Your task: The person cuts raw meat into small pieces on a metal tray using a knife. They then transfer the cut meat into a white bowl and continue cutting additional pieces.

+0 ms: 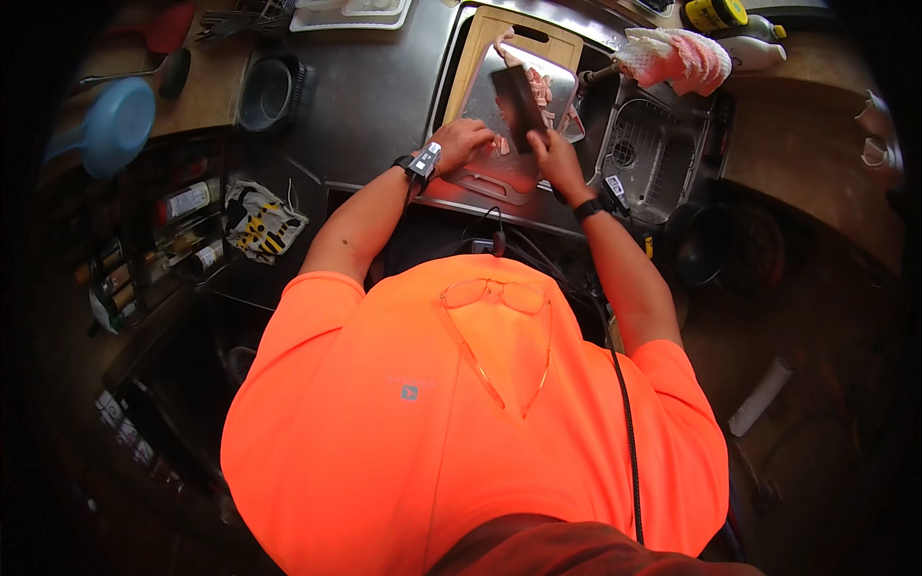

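My right hand (556, 164) grips the handle of a broad-bladed cleaver (520, 109), held over a metal-faced cutting board (479, 108). With curled fingers, my left hand (461, 144) has its fingertips on a small pale-pink piece of raw meat (502, 146), to the left of the blade. Beyond the cleaver, cut strips of raw meat (540, 88) lie on the board's right half, partly hidden by the blade. One longer strip (504, 45) reaches the board's far edge. A wooden cutting board (497, 25) lies underneath.
To the right is a steel sink (652, 162) with a wire rack inside. Pink-and-white cloth or paper (677, 61) hangs by the faucet. At left, a black plastic container (266, 93) sits on the steel counter (353, 93); a blue pan-shaped utensil (119, 126) is farther left.
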The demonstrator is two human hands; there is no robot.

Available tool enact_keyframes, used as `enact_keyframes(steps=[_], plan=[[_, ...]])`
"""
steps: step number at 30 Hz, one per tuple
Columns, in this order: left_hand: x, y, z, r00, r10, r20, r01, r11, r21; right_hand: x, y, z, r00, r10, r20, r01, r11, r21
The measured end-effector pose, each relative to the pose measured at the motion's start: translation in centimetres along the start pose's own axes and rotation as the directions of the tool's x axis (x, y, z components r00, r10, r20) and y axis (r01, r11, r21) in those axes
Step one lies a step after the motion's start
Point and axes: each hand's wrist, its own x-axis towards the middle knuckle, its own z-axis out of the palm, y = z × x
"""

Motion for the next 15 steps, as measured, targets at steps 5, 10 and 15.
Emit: enact_keyframes(steps=[5,10,15], plan=[[-0.1,-1.0,-0.1,0.995,-0.059,0.081,0.069,0.989,-0.133,-2.9,0.7,0.0,0.980,0.081,0.179,-0.040,0.974,-0.223],[1.4,-1.1,0.4,0.998,-0.047,0.028,0.049,0.997,-0.066,-1.8,0.1,-0.6,0.999,0.045,0.030,-0.035,0.964,-0.265],[1.4,-0.3,0.3,0.943,-0.072,-0.325,0.095,0.994,0.056,-2.0,-0.9,-1.5,0.998,0.039,0.046,-0.025,0.960,-0.277]])
